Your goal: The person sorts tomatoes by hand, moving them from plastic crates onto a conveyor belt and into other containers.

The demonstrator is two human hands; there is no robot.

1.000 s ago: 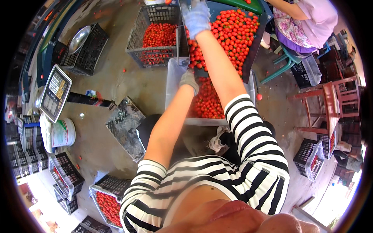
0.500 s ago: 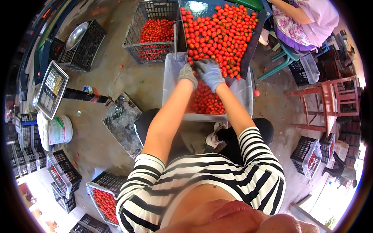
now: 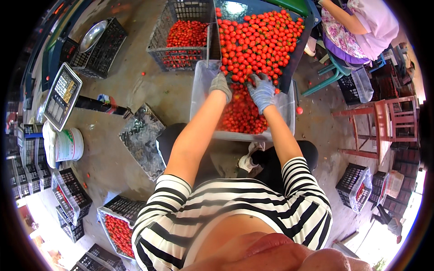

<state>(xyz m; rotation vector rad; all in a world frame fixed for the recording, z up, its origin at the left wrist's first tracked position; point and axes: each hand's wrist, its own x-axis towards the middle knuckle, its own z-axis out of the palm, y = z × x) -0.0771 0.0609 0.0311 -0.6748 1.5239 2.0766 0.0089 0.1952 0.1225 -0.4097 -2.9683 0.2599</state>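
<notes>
Small red tomatoes point(image 3: 257, 43) cover the dark sorting tray point(image 3: 232, 9) in front of me, thickest toward its near lip. Below that lip stands a plastic-lined crate point(image 3: 199, 97) with more tomatoes point(image 3: 244, 115) in it, some blurred by motion. At the left side of the lip, my left hand point(image 3: 221, 86) in a grey glove has its fingers stretched forward beside the tomatoes. On the right, my right hand point(image 3: 262, 93) in a blue-grey glove has spread fingers touching tomatoes at the lip. Neither hand visibly grasps one.
A black crate of tomatoes point(image 3: 178, 56) stands left of the tray. Further left are a scale display on a post point(image 3: 63, 97), its platform point(image 3: 142, 140) and a white bucket point(image 3: 70, 144). Another person point(image 3: 357, 27) sits at the far right, near a wooden chair point(image 3: 382, 126).
My right hand has moved right, away from my left hand, and its fingers have spread. Tomatoes near the lip have shifted. The whole view has turned slightly.
</notes>
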